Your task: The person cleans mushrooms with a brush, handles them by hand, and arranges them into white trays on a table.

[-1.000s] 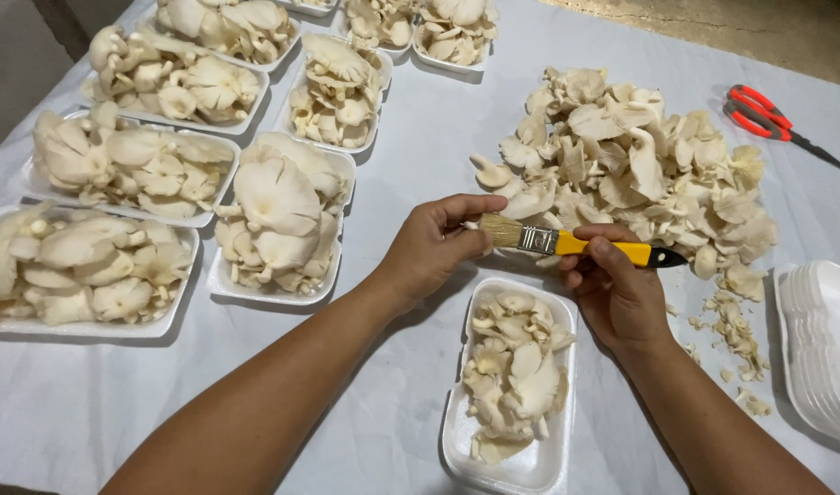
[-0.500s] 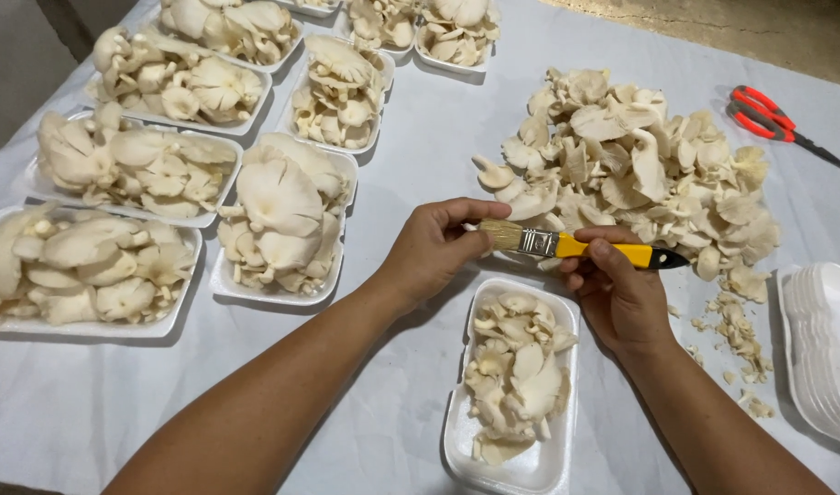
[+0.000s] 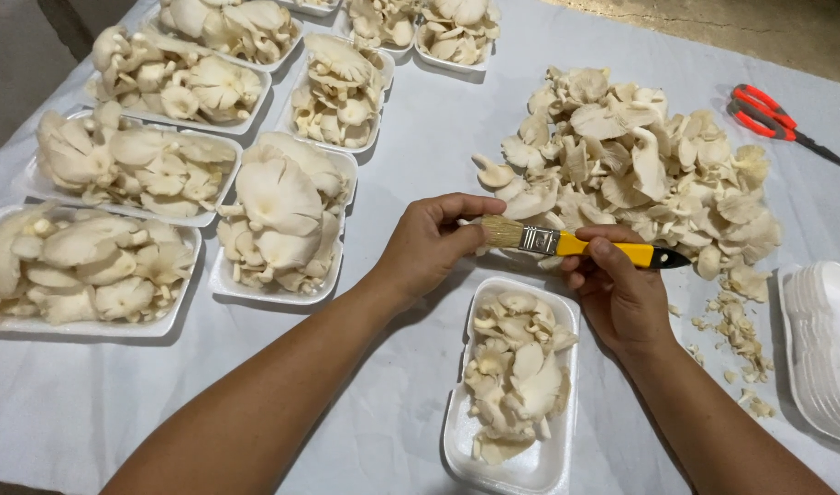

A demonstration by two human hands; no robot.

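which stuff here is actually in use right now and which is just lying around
In use:
- left hand, closed around something small at the bristles
- right hand holding the yellow-handled brush
- partly filled tray below both hands
- loose mushroom pile

Lying about:
- red scissors
- stack of empty trays
- filled trays on the left

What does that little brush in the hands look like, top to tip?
The brush is a small flat paintbrush: pale tan bristles, a shiny metal band, a yellow handle with a black end. It lies roughly level above the white tray. The right hand grips the handle; the left hand pinches at the bristles.
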